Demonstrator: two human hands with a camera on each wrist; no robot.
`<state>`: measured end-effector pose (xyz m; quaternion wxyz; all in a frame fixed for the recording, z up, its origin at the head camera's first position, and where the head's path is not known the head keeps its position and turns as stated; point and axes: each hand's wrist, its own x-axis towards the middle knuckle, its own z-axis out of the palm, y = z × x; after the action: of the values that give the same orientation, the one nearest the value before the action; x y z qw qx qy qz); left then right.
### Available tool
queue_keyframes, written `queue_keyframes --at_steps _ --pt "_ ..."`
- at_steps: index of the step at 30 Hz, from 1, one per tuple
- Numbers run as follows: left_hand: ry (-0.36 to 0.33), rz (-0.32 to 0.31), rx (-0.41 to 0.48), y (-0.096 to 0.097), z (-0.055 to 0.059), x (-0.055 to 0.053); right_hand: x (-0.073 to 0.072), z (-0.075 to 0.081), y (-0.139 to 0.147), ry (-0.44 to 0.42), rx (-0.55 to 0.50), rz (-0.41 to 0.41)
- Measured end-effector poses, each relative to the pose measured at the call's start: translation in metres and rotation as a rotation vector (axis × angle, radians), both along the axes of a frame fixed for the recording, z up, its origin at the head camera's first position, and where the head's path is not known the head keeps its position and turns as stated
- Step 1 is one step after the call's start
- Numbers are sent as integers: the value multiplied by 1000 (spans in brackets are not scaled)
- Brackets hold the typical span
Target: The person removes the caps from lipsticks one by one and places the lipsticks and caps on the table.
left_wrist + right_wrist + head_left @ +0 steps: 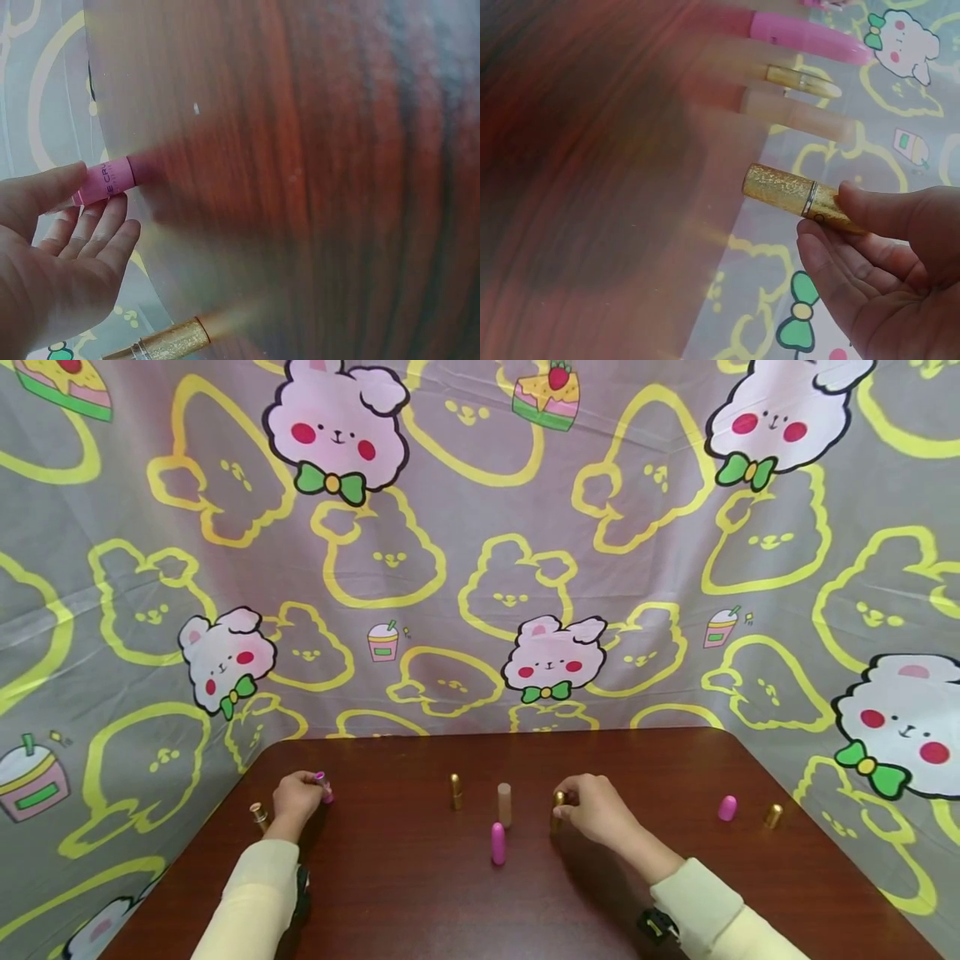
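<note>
On the left of the table, my left hand (pixel 297 797) pinches a pink lipstick tube (pixel 110 181) between thumb and fingers; it has dark lettering and is upright, close over the wood. Beside that wrist stands an uncapped gold lipstick tube (pixel 259 815). My right hand (pixel 597 810) grips the upper part of a gold lipstick (pixel 780 191), whose textured lower half shows below a ring. Left of this hand stand a beige lipstick (pixel 505 806), a taller pink lipstick (pixel 498 843) and another gold lipstick (pixel 456 792).
To the right on the brown table (pixel 420 910) are a pink cap (pixel 727 807) and a gold cap (pixel 773 815). A curtain (pixel 450 568) with cartoon rabbits hangs around the back and sides of the table.
</note>
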<state>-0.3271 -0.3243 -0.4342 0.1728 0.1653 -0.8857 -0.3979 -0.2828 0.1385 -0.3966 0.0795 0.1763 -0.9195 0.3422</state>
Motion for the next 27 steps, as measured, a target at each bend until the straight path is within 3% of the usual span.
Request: queue_keyframes --at_steps 8,19,27 --pt "3 -2 39 -1 4 0 5 17 2 13 -42 -9" --pt "74 32 68 10 24 8 9 33 8 48 -177 -14" --pt "215 50 167 23 37 10 10 39 9 49 -326 9"
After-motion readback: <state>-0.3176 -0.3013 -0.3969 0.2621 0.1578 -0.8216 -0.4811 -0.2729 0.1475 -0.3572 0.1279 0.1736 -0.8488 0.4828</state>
